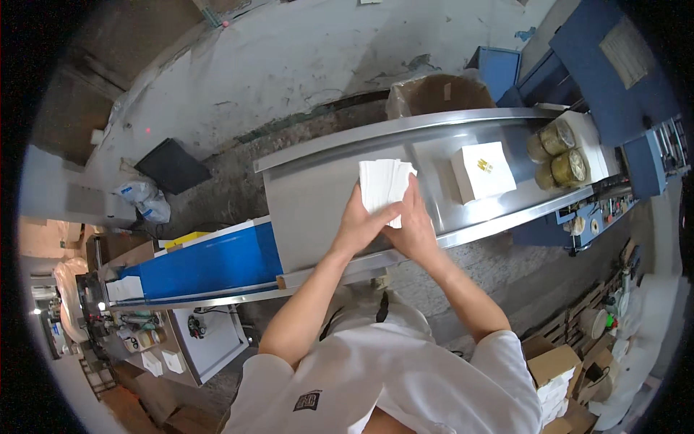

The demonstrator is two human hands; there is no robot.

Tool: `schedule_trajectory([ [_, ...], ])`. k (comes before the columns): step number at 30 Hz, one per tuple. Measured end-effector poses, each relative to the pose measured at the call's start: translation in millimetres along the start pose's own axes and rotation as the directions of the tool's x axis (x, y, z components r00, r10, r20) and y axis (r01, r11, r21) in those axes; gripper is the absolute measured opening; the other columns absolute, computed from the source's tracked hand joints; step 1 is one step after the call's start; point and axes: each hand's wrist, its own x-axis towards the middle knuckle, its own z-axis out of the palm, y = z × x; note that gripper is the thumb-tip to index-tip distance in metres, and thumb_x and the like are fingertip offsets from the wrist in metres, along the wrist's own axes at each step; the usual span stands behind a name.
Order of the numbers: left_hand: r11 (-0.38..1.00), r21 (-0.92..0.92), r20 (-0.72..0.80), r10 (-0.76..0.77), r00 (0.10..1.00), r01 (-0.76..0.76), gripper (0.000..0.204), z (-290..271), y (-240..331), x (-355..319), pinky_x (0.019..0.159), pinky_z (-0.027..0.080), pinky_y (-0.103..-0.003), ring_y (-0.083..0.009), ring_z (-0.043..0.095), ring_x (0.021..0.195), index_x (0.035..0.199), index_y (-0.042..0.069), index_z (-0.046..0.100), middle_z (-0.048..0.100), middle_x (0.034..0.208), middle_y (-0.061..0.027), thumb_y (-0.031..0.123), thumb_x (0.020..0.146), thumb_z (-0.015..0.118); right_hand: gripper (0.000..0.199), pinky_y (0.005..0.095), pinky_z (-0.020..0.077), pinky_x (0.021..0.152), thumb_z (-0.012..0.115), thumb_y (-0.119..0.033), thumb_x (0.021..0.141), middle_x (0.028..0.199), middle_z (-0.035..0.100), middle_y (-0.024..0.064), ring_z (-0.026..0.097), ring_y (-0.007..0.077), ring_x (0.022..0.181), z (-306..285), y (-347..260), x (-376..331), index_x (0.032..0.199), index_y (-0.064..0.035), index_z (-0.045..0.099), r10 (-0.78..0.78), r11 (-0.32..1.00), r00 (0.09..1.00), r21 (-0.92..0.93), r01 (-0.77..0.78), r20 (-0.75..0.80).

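Alignment, probably: gripping white sheets (382,184) in left hand (358,228) and right hand (413,230) over worktop (307,206), between long edges; should keep layers flush next.

The left hand (356,220) and the right hand (414,224) cover the lower part of the white stack (383,181), and some fingertips are hidden behind it. The table (307,217) hides the base of the brown carton (441,95). The dark round rim cuts off the blue cabinet (589,40). At lower left, small items (141,338) are too tiny to identify; the person's feet are out of sight.
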Motion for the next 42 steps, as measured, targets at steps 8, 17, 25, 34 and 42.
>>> schedule_trajectory([
  [8, 0.969, 0.227, 0.106, -0.121, 0.987, 0.094, 0.089, -28.3, 26.7, -10.1, 0.105, 0.040, -0.035, -0.0225, 0.050, 0.127, 0.146, 0.003, 0.032, 0.051, 0.139, -0.0140, 0.022, 0.076, 0.082, 0.100, 0.0402, 0.0454, 0.099, 0.087, -0.009, 0.066, 0.132, 0.052, 0.0209, 0.053, 0.0328, 0.123, -20.1, 3.9, -2.4, 0.145, -0.0011, 0.027, 0.090, 0.852, 0.986, 0.501, -0.150, 0.142],
  [17, 0.488, 0.846, 0.261, -0.026, 0.965, -0.216, 0.111, -71.2, 5.1, -13.3, 0.098, 0.049, -0.043, -0.0387, 0.053, 0.122, 0.151, 0.007, 0.023, 0.047, 0.141, -0.0200, 0.025, 0.063, 0.088, 0.124, 0.0451, 0.0408, 0.107, 0.090, -0.017, 0.062, 0.149, 0.032, 0.0293, 0.038, 0.0444, 0.135, -24.6, 25.4, -2.6, 0.151, 0.0010, 0.006, 0.056, 0.937, 0.972, 0.325, -0.130, 0.227],
  [25, 0.403, 0.806, 0.462, 0.031, 0.886, -0.435, 0.118, -81.9, 15.5, 8.8, 0.094, 0.050, -0.046, -0.0406, 0.056, 0.115, 0.151, 0.006, 0.020, 0.049, 0.138, -0.0217, 0.036, 0.060, 0.089, 0.126, 0.0451, 0.0423, 0.106, 0.090, -0.020, 0.061, 0.148, 0.034, 0.0297, 0.039, 0.0447, 0.134, -38.6, 24.9, 3.9, 0.151, 0.0014, 0.004, 0.032, 0.967, 0.966, 0.234, -0.095, 0.258],
  [34, 0.329, 0.850, 0.452, -0.054, 0.890, -0.412, 0.119, -85.6, 19.5, 11.5, 0.090, 0.050, -0.047, -0.0411, 0.058, 0.110, 0.151, 0.006, 0.020, 0.059, 0.119, -0.0217, 0.043, 0.060, 0.087, 0.129, 0.0453, 0.0427, 0.105, 0.091, -0.024, 0.060, 0.146, 0.035, 0.0313, 0.039, 0.0450, 0.134, -37.1, 35.1, 0.4, 0.151, 0.0030, 0.003, 0.046, 0.971, 0.961, 0.213, -0.108, 0.274],
  [42, 0.328, 0.840, 0.469, -0.035, 0.883, -0.433, 0.120, -82.3, 19.4, 18.1, 0.089, 0.051, -0.047, -0.0418, 0.058, 0.109, 0.150, 0.005, 0.020, 0.059, 0.119, -0.0232, 0.041, 0.059, 0.088, 0.128, 0.0453, 0.0418, 0.106, 0.091, -0.024, 0.060, 0.146, 0.035, 0.0313, 0.039, 0.0452, 0.134, -36.4, 36.8, 0.9, 0.150, 0.0036, 0.004, -0.012, 0.974, 0.971, 0.222, -0.043, 0.241],
])
